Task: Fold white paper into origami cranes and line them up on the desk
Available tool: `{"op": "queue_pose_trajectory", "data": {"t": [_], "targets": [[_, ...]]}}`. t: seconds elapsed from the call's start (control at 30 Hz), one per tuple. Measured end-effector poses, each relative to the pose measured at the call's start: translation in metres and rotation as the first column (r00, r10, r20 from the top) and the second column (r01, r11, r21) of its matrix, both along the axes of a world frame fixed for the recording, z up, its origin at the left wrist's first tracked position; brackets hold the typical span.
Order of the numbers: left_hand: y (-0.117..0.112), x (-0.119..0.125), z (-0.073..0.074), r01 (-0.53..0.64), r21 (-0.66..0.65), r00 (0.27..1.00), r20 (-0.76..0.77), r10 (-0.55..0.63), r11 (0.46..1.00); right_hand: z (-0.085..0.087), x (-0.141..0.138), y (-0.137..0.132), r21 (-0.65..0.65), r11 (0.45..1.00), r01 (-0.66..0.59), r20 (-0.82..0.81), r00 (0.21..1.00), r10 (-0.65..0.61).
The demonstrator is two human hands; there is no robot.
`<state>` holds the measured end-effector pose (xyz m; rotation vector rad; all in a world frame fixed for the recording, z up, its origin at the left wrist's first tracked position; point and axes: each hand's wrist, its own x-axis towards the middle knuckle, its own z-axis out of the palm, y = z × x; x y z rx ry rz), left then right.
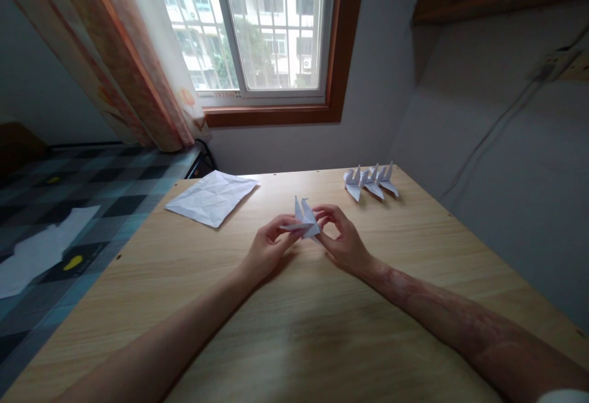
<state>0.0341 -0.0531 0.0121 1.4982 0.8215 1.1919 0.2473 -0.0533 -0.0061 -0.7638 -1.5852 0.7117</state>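
A white folded paper crane (305, 219) is held up just over the table, its neck and tail pointing upward and its wings spread to the sides. My left hand (275, 237) pinches its left wing between thumb and fingers. On the other side, my right hand (339, 236) grips the right part of the crane, thumb and forefinger closed in a ring. The fingertips partly hide the paper where they hold it.
Three finished-looking paper cranes (372, 181) stand in a row at the table's back right. Creased paper sheets (214, 197) lie at the back left of the wooden table (285, 341). Beyond the left edge is a checked bed (115, 176) with white paper (46, 253).
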Motion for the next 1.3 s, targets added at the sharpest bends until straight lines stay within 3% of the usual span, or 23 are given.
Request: {"op": "queue_pose_trajectory", "data": {"t": [0.2,0.33,0.5,0.73,0.83,1.0,1.2,1.3], "targets": [[0.004,-0.002,0.003,-0.217,0.074,0.974,-0.049,0.221,0.973,0.001,0.001,0.000,-0.017,0.998,0.065,0.068,0.996,-0.064],[0.008,-0.006,0.003,-0.252,-0.058,0.968,0.001,0.253,0.966,-0.004,0.001,0.006,-0.066,0.995,0.074,0.138,0.988,-0.064],[0.016,-0.010,-0.004,-0.258,-0.154,0.961,0.061,0.270,0.954,-0.012,0.005,0.015,-0.193,0.972,0.137,0.055,0.990,-0.128],[0.024,-0.017,-0.011,-0.480,-0.109,0.872,0.052,0.487,0.871,-0.015,0.013,0.025,-0.112,0.928,0.354,-0.093,0.926,-0.365],[0.020,-0.016,-0.008,-0.432,-0.043,0.902,-0.015,0.432,0.901,-0.012,0.011,0.019,-0.098,0.934,0.344,-0.062,0.934,-0.351],[0.009,-0.009,0.003,-0.161,0.004,0.979,-0.129,0.160,0.987,-0.003,0.006,0.008,-0.016,0.984,0.179,0.137,0.975,-0.175],[0.003,-0.007,0.003,-0.001,-0.036,0.969,-0.246,-0.008,0.999,0.001,0.006,0.005,0.057,0.994,0.091,0.271,0.957,-0.103],[0.003,-0.007,0.001,0.026,-0.024,0.959,-0.281,-0.032,0.999,0.001,0.006,0.003,0.053,0.997,0.061,0.314,0.946,-0.075]]}}
